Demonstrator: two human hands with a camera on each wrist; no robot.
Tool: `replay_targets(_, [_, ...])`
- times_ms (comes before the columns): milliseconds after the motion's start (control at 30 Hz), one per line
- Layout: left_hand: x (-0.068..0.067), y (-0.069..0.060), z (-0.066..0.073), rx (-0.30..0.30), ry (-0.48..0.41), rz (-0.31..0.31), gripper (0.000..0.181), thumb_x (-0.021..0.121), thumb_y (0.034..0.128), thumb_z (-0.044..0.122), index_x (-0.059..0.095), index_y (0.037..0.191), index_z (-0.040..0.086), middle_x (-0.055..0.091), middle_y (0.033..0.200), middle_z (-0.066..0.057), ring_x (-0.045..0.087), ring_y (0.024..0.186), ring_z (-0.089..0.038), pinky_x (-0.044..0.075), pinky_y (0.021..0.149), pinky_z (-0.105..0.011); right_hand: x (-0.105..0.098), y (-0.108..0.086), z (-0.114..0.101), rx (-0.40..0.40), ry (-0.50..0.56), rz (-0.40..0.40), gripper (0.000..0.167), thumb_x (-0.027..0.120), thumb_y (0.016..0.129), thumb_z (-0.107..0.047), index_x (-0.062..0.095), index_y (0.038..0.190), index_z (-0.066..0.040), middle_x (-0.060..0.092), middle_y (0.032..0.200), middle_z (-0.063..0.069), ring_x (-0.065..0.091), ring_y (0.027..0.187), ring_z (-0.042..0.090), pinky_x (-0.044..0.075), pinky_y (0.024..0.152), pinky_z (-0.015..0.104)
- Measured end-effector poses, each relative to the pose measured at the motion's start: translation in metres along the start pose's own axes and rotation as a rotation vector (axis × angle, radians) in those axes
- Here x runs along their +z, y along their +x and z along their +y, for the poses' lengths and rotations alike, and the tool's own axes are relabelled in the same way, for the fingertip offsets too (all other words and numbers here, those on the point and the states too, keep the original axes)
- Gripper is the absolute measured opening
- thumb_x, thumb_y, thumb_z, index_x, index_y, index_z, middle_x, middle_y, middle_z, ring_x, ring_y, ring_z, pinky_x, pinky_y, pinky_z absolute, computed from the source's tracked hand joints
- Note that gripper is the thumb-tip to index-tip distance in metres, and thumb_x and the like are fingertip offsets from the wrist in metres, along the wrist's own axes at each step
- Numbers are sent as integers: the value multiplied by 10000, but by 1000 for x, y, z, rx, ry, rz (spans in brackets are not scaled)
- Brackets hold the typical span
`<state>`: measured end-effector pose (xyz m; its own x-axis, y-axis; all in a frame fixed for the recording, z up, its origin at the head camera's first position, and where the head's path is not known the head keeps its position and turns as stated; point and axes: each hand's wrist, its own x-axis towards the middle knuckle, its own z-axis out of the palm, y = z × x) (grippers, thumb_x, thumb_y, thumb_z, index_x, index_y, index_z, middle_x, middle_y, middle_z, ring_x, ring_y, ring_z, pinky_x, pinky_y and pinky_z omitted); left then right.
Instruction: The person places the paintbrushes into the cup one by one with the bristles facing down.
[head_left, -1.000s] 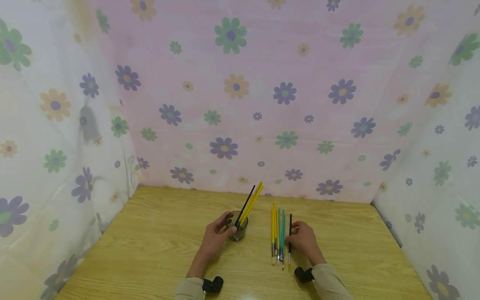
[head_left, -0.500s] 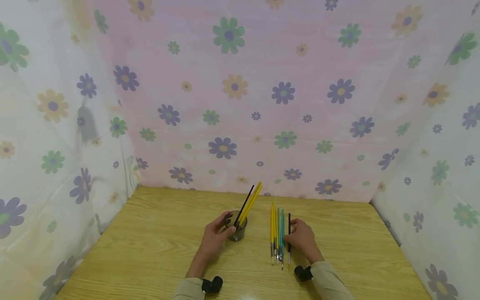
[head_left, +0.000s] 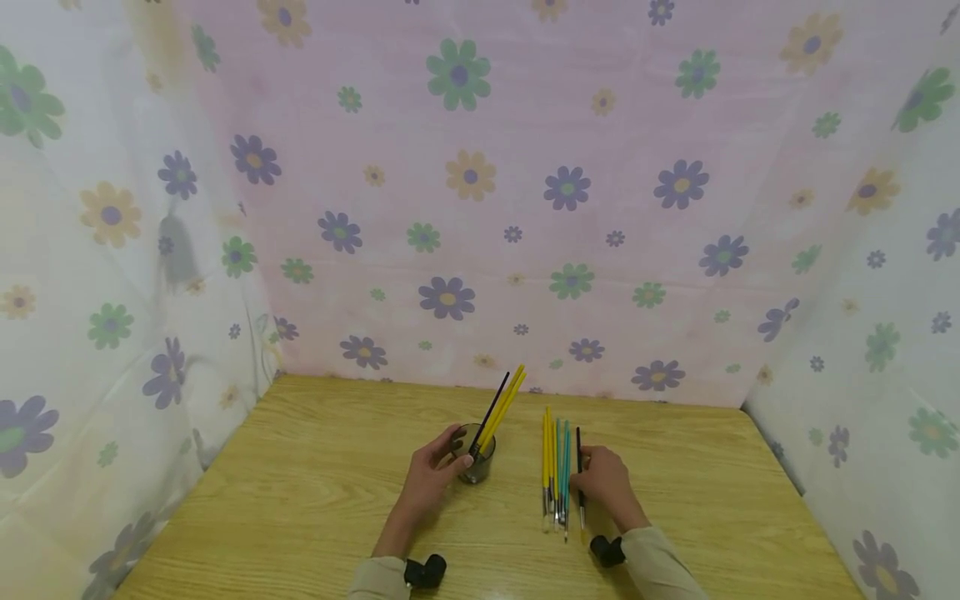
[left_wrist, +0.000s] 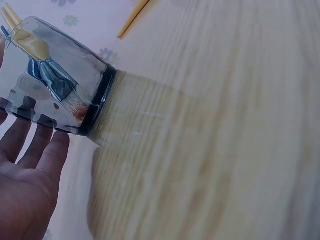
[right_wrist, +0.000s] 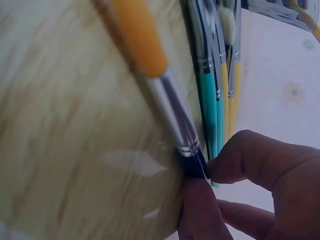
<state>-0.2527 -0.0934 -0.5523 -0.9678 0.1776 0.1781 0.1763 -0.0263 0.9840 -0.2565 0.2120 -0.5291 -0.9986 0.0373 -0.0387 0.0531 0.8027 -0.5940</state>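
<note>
My left hand (head_left: 431, 482) holds a clear, dark-tinted glass (head_left: 477, 475) on the table. In it lean yellow-handled paintbrushes (head_left: 506, 404) and a dark-handled paintbrush (head_left: 492, 407); their bristles point down in the left wrist view. With thumb and fingers, my right hand (head_left: 611, 485) pinches a black paintbrush (head_left: 579, 442), whose orange bristles (right_wrist: 142, 40) and silver ferrule show close up in the right wrist view. Just left of it lies a row of paintbrushes, with yellow handles (head_left: 546, 446) and teal handles (head_left: 566, 454), their bristles toward me.
The wooden table (head_left: 315, 467) stretches out on both sides of the hands. Flower-printed cloth (head_left: 465, 217) hangs behind it and at its left and right. Black wrist mounts (head_left: 425, 572) sit at both sleeve cuffs.
The black paintbrush has tilted slightly in my right hand, its bristle end swinging a little to the right. My left hand and the glass stay in place.
</note>
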Motion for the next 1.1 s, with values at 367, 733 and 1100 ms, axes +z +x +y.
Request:
replay_targets(367, [0,0,-1,8,11,-7,628,693,968,74,425,1530,-9,483,1514,-242,447,1404,-434,353,1175,-580,-1,0,-3,-7,-100,26,660,729,701,-101,576,1279,178,687,1082,312,668,920,417,576,796,534])
replay_targets(733, [-2,-1,-2,4,30,-26,644,689,979,115,401,1541,-16,468,1528,-237,435,1416,-420,375,1171,-542,-3,-1,12,80,228,16,594,754,784,-85,592,1326,95,714,1014,184,670,851,270,578,660,392])
replay_targets(1100, [-2,1,-2,-11,1,-8,657,712,961,109,416,1537,-2,490,1520,-204,447,1414,-401,370,1176,-544,-8,0,29,153,631,-46,485,675,874,33,570,1336,133,697,1058,215,682,812,192,617,694,347])
